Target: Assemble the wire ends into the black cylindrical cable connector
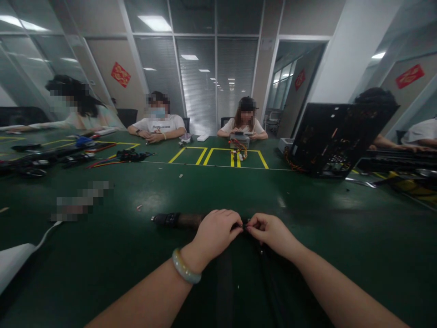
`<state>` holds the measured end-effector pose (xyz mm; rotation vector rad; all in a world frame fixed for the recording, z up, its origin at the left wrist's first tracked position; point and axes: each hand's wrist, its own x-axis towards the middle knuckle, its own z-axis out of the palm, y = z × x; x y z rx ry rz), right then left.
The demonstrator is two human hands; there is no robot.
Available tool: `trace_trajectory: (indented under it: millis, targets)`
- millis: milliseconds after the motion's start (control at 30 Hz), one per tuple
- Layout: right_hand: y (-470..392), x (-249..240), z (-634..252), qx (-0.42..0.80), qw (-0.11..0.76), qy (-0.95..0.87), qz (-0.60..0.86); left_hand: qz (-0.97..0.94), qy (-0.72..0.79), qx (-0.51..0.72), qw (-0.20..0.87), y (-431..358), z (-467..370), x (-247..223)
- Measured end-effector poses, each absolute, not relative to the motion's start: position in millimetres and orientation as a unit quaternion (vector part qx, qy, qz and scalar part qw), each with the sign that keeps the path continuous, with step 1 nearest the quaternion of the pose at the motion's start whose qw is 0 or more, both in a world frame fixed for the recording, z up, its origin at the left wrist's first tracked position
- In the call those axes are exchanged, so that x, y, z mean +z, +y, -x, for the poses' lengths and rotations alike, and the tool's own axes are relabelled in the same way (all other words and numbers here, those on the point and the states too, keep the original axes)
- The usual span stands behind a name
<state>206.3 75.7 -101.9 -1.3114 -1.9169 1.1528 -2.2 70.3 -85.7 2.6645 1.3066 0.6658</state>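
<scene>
Both my hands meet near the middle of the green table, fingertips almost touching. My left hand [218, 232], with a bangle [186, 266] at its wrist, is closed in a pinch on a small black piece [244, 226]. The thumb and fingers of my right hand [269, 230] pinch that piece from the other side; its exact kind is too dark to tell. Behind my left hand lies a dark inline electric screwdriver [179, 220], its metal tip to the left and its rear end hidden by the hand. A black cord [264, 264] runs down from beneath my right hand.
A black computer case [332, 139] stands at the right. Dark parts and coloured cables [123, 156] lie at the far left. A white cable [46, 234] and a white sheet-like thing [15, 259] are at near left. Several people sit around the table [205, 189]; one has a power supply [239, 139] in front.
</scene>
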Motion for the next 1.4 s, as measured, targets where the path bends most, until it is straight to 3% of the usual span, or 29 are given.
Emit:
trace_trajectory:
  millis: [1400]
  targets:
    - [75.7,-101.3,-207.4,0.425,0.271,-0.703,0.502,-0.874,0.423,0.233,0.044,69.4,2.7,-86.3]
